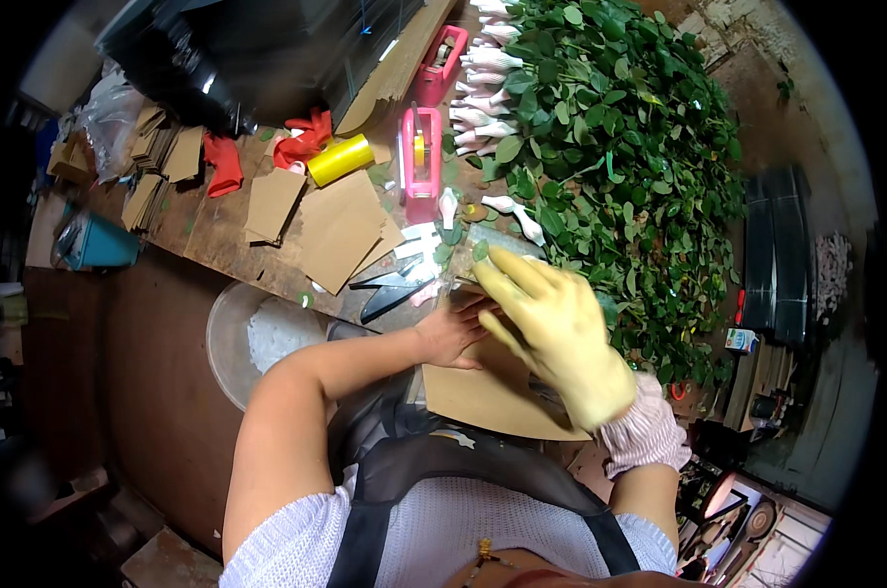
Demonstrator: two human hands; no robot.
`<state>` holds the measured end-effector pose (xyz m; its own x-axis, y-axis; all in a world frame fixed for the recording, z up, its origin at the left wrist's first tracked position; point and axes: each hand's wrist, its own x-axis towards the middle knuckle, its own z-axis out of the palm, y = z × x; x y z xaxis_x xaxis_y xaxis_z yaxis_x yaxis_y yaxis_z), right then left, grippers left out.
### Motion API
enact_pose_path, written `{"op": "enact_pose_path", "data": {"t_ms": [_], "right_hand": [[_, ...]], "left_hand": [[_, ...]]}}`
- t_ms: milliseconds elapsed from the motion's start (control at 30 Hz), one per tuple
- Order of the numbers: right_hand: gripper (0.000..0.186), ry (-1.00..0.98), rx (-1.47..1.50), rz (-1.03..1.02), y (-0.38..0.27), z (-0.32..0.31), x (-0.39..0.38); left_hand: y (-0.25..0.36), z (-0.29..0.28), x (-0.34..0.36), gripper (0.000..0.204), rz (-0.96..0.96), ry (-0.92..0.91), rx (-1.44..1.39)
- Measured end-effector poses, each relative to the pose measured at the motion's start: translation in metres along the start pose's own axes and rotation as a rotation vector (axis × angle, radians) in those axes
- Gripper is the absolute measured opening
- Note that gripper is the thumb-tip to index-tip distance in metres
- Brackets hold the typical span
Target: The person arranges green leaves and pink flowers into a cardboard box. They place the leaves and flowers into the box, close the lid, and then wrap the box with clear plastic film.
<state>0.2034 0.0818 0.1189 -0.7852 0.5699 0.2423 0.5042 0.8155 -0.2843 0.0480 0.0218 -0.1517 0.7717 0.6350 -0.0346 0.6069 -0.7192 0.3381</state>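
My bare left hand [455, 333] rests on a sheet of brown cardboard [473, 397] at the table's front edge, fingers extended and partly hidden by my right hand. My right hand [551, 328] wears a yellow rubber glove over a striped cuff and hovers over the same sheet, fingers stretched and slightly apart, thumb out of sight. Just beyond lie black-handled scissors [385, 294], a few white strips [414, 250], a pink tape dispenser [422, 196] and a ruler-like strip [492, 237]. A dense pile of leafy stems [630, 176] with white-sleeved bud ends [488, 103] covers the right side.
The wooden table [208, 230] holds cardboard stacks [149, 142], red gloves [223, 162], a yellow roll [338, 160], a second pink dispenser [439, 64] and black plastic [238, 59]. A clear tub [233, 358] stands below, a teal bin [105, 247] at left. Black bundles [777, 255] stand right.
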Motion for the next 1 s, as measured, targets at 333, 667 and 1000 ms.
{"op": "enact_pose_path", "data": {"t_ms": [333, 667, 1000], "right_hand": [[0.023, -0.402, -0.295, 0.329, 0.062, 0.08, -0.033], [0.076, -0.407, 0.308, -0.009, -0.026, 0.013, -0.043], [0.041, -0.297, 0.313, -0.133, -0.057, 0.114, 0.054]], "left_hand": [[-0.001, 0.014, 0.002, 0.1, 0.016, 0.204, 0.018], [-0.004, 0.023, 0.006, 0.1, -0.014, 0.107, 0.087], [-0.006, 0.034, 0.013, 0.067, -0.099, 0.305, 0.083]]}}
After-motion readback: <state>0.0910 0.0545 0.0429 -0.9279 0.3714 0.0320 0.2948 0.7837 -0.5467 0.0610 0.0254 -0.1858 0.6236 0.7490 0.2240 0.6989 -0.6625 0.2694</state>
